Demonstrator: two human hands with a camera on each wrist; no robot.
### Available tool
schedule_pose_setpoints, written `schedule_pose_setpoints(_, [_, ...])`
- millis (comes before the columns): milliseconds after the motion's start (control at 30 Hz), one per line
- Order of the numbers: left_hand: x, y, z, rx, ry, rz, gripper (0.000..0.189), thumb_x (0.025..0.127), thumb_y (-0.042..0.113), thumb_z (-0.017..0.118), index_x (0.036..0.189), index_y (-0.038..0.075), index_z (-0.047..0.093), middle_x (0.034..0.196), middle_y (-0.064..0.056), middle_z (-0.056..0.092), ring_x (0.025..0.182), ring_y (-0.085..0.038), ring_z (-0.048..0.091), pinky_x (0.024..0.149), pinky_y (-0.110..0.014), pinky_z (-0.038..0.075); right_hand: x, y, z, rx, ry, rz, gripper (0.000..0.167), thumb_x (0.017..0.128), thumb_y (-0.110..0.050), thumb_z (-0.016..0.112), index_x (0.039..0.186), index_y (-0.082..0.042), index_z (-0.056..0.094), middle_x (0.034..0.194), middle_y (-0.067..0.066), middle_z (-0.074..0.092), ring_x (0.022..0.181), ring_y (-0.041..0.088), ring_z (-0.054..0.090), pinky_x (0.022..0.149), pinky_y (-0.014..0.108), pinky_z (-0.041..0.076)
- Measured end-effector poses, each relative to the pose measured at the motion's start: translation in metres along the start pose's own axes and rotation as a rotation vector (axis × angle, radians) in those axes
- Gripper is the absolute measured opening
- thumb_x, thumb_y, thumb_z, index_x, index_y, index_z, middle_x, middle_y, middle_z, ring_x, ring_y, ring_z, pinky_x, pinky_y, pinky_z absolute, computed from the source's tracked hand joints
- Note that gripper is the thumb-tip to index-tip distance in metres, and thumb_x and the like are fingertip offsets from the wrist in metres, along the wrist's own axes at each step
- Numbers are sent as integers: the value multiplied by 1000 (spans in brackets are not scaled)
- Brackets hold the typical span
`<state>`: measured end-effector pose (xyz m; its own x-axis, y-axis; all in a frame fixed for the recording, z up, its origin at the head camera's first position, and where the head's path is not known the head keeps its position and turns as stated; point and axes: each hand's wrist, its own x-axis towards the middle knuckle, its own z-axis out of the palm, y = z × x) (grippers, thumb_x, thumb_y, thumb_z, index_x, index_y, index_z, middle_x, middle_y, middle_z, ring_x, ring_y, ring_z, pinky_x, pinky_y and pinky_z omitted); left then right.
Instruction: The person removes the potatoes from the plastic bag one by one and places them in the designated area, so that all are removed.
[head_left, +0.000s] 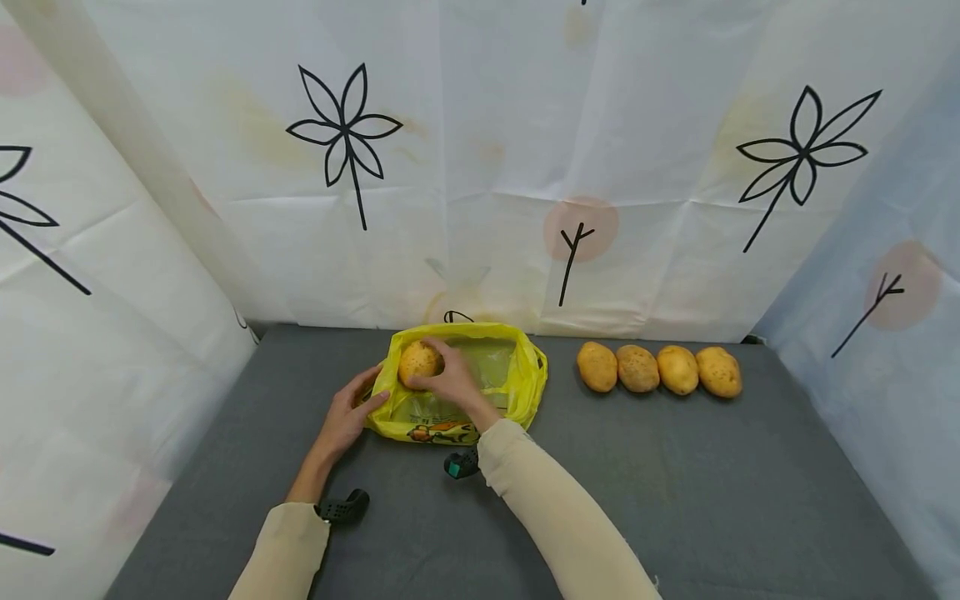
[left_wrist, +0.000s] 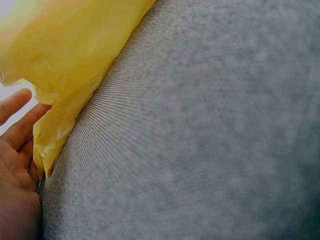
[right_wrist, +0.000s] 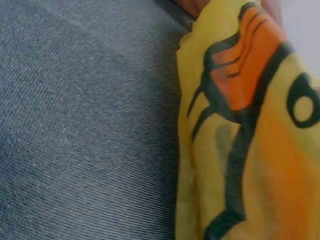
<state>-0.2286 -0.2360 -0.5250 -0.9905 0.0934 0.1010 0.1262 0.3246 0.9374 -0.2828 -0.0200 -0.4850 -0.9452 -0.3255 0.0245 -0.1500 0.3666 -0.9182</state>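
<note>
A yellow plastic bag (head_left: 531, 392) lies with its mouth spread wide at the back of the table. My right hand (head_left: 453, 382) reaches into it and grips a potato (head_left: 417, 363) at the left side, thumb on the near side and fingers over the far side. At the bag's left edge, my left hand (head_left: 351, 415) touches the plastic with its fingers fairly straight. In the left wrist view, the left hand (left_wrist: 17, 165) lies against a hanging fold of the bag (left_wrist: 75, 55). The bag's printed outer side (right_wrist: 240, 130) fills much of the right wrist view, mostly hiding the right hand.
Right of the bag, several potatoes stand in a row, from the leftmost potato (head_left: 597, 367) to the rightmost potato (head_left: 718, 372). Grey cloth covers the table (head_left: 712, 500). White printed curtains (head_left: 480, 167) hang behind it and at both sides.
</note>
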Motion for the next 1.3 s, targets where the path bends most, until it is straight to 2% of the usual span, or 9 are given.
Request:
schedule_pose_setpoints(200, [-1,1,0,6,-1,-4,60,103,31,62,155,9,42,157,-16,41,143,-35,38,111,-55,33,-2,-2,5,14,-3,-11,71,89,-18,81,152,-14,48,146,17,47,123,36,54,96,49,50])
schedule_pose_setpoints(367, [-1,1,0,18,-3,-9,59,104,32,61,156,10,42,156,-15,42,142,-33,39,110,-52,35,-4,-2,8,-3,35,-4,70,89,-19,82,150,-15,50,144,15,49,121,35,55,94,48,52])
schedule_pose_setpoints(500, [-1,1,0,29,-8,-10,59,104,33,61,156,12,42,156,-14,43,142,-32,40,107,-43,38,-5,-1,9,-16,49,3,68,88,-19,82,149,-16,51,142,17,48,121,36,54,94,50,51])
schedule_pose_setpoints(633, [-1,-1,-1,27,-6,-11,58,104,33,61,155,12,43,156,-14,43,142,-31,40,104,-29,39,-7,-2,5,26,28,-16,67,88,-14,82,148,-15,52,143,16,49,122,36,54,95,50,50])
schedule_pose_setpoints(733, [-1,0,-1,31,-8,-4,58,105,29,60,156,10,41,156,-16,42,143,-33,39,100,-19,38,-9,-2,1,60,12,-34,66,88,-11,81,147,-14,53,143,15,50,121,34,56,93,49,52])
schedule_pose_setpoints(800, [-1,0,-1,34,-11,1,57,106,25,59,156,7,40,157,-19,40,143,-35,38,99,-18,37,-10,-2,-2,76,2,-40,65,88,-10,80,147,-14,53,142,14,51,120,34,56,91,47,53])
schedule_pose_setpoints(933, [-1,1,-1,39,-10,7,57,106,20,57,156,2,38,157,-22,39,143,-39,36,106,-33,38,-15,-5,-9,95,-4,-61,65,87,-8,80,146,-14,54,141,15,52,119,36,56,87,46,55])
schedule_pose_setpoints(1067, [-1,1,0,44,-7,7,57,106,24,58,156,4,39,156,-20,40,143,-37,37,110,-51,34,-23,-9,-17,130,-21,-89,66,87,-6,79,147,-13,52,143,17,49,123,41,53,86,47,56])
schedule_pose_setpoints(1300, [-1,0,0,36,8,-1,60,103,32,62,155,9,43,155,-18,43,143,-37,37,112,-57,31,-38,-13,-32,222,-76,-129,68,90,-2,76,150,-13,48,147,18,42,129,42,49,90,48,55])
